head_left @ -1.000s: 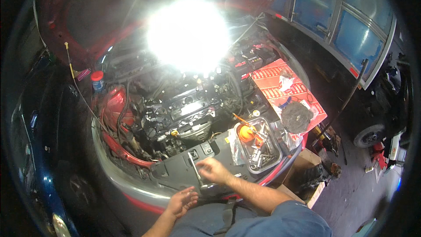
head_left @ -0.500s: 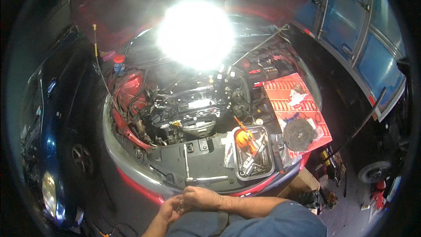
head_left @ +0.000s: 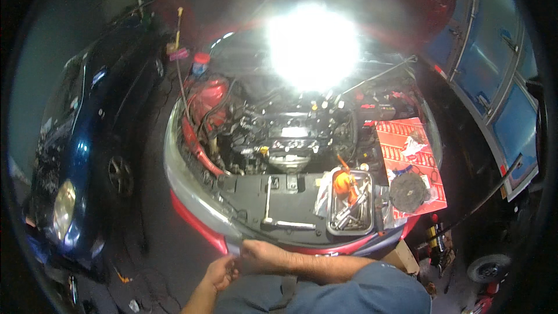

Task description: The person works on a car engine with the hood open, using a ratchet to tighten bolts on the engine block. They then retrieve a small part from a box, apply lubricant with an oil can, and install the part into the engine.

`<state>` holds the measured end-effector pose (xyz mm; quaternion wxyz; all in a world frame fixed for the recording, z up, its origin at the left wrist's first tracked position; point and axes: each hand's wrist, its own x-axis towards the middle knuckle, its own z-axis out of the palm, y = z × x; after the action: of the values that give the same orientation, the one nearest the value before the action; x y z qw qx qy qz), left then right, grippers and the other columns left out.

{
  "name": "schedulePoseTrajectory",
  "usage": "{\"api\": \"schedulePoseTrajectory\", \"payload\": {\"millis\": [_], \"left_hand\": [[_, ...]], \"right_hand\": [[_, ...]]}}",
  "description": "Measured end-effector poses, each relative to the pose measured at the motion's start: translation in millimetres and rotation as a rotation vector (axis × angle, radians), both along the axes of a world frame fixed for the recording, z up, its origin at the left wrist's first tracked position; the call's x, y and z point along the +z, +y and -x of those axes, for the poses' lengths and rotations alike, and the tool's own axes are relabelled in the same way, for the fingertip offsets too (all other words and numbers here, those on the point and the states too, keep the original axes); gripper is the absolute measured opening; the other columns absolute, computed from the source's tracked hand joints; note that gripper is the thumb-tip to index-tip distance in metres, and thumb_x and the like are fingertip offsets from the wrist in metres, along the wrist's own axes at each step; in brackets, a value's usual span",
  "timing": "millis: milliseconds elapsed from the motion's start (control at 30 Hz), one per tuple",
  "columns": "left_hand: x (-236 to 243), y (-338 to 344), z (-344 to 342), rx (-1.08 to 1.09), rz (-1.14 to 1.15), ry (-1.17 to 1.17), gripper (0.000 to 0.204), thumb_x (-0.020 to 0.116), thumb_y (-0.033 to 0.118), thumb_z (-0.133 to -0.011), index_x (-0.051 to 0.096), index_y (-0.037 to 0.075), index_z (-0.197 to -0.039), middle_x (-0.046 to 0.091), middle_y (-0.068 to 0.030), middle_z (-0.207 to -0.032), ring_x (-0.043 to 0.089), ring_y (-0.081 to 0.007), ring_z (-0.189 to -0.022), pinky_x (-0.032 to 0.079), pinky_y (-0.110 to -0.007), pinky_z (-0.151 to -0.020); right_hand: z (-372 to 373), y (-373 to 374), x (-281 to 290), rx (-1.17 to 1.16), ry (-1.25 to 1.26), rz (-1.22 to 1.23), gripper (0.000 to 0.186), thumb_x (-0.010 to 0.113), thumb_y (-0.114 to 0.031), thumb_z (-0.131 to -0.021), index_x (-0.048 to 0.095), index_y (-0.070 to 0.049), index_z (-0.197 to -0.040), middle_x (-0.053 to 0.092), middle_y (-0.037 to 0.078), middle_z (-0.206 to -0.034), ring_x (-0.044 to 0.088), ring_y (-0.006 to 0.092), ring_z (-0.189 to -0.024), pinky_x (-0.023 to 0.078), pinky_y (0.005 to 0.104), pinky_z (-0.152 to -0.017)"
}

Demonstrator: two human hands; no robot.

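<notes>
Both hands are in front of my body, close to the front bumper of a red car with its hood up. My left hand (head_left: 221, 272) has its fingers curled inward, toward the other hand. Beside it my right hand (head_left: 261, 256) is closed, knuckles up, its forearm crossing from the right. Whatever may be between the fingers is too small or hidden to name. Beyond them, a ratchet wrench (head_left: 289, 223) and a long thin metal bar (head_left: 268, 197) lie on the black radiator cover (head_left: 241, 197). The engine (head_left: 293, 136) lies exposed behind that.
A metal tray (head_left: 350, 232) of sockets and tools, with an orange item (head_left: 345, 184), sits right of the ratchet. Farther right, a round dark disc (head_left: 408, 192) rests on red-and-white cardboard (head_left: 401, 136). A bright lamp (head_left: 314, 46) glares above the engine. A blue car (head_left: 78, 163) stands left.
The view has swung left, so the red car appears farther right. My hands, touching before, now show a small gap between them.
</notes>
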<state>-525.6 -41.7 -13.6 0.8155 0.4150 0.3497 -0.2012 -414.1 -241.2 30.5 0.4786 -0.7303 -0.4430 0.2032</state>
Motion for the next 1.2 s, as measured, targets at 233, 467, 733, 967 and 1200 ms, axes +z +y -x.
{"api": "schedulePoseTrajectory", "payload": {"millis": [233,467,733,967,1200], "left_hand": [[2.4,51.1,113.9,0.503,0.043,-0.066,0.027,0.05,0.029,-0.096,0.066,0.008,-0.097,0.067,-0.0072,-0.09,0.061,-0.0231,-0.084,0.047,-0.039,-0.078],[5.7,120.5,289.6,0.755,0.239,-0.442,0.026,0.047,0.011,-0.093,0.057,-0.002,-0.113,0.061,-0.0134,-0.111,0.059,-0.025,-0.104,0.045,-0.04,-0.094],[38.0,163.7,461.6,1.08,-0.233,-0.318,0.041,0.056,-0.001,-0.091,0.043,-0.004,-0.131,0.056,-0.014,-0.125,0.059,-0.0246,-0.11,0.051,-0.036,-0.089],[67.5,229.9,550.2,1.505,-0.138,-0.335,0.038,0.057,-0.001,-0.092,0.047,0.0,-0.129,0.056,-0.0139,-0.13,0.059,-0.0216,-0.113,0.052,-0.035,-0.094],[65.9,302.6,637.4,1.661,-0.113,-0.423,0.035,0.058,0.003,-0.093,0.049,0.0,-0.127,0.06,-0.0141,-0.123,0.06,-0.0245,-0.115,0.05,-0.038,-0.098]], "right_hand": [[71.7,96.9,-9.8,0.133,0.757,0.157,0.017,0.048,-0.019,-0.099,0.056,-0.005,-0.104,0.061,0.005,-0.088,0.055,0.0115,-0.076,0.047,0.0288,-0.066],[209.5,226.7,-13.9,0.521,0.694,0.186,0.021,0.055,-0.022,-0.098,0.058,-0.002,-0.102,0.064,0.006,-0.091,0.059,0.0129,-0.08,0.048,0.0289,-0.072],[354.8,338.9,13.2,0.778,0.183,0.147,0.028,0.064,-0.024,-0.093,0.064,-0.002,-0.11,0.067,0.009,-0.097,0.064,0.0148,-0.09,0.05,0.0305,-0.079],[439.6,443.2,16.5,0.812,0.992,0.426,0.024,0.062,-0.019,-0.095,0.065,-0.004,-0.113,0.07,0.005,-0.098,0.064,0.0117,-0.083,0.05,0.0253,-0.075],[538.3,572.8,17.8,1.06,1.038,0.49,0.022,0.061,-0.014,-0.095,0.064,-0.004,-0.114,0.07,0.008,-0.1,0.065,0.0146,-0.087,0.05,0.0263,-0.075]]}}
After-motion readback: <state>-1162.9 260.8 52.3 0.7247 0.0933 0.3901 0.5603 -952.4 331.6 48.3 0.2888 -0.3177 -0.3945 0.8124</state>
